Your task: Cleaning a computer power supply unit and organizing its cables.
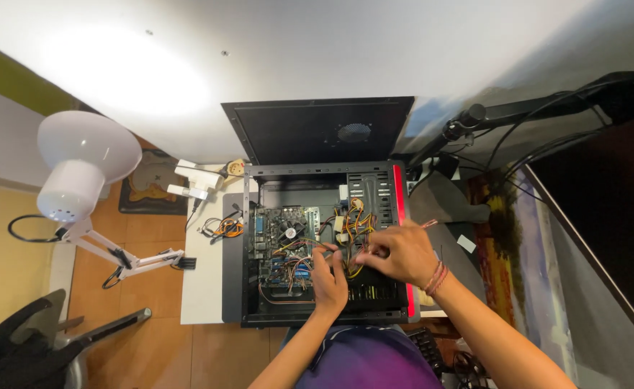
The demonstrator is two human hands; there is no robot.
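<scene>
An open black computer case (253, 216) with a red front edge lies on its side on a white desk (203, 281). Inside it are a motherboard (282, 238) and a tangle of yellow, orange and black cables (353, 223). My left hand (329, 281) reaches into the case with its fingers pinched on thin wires near the board. My right hand (402, 252), with red thread bands on the wrist, grips the cable bundle just right of the left hand. The two hands almost touch.
The removed black side panel (317, 130) leans behind the case. A white desk lamp (79, 169) on a jointed arm stands at the left. Loose cables (223, 227) lie left of the case. A dark monitor (605, 230) fills the right side, a chair (21, 346) the lower left.
</scene>
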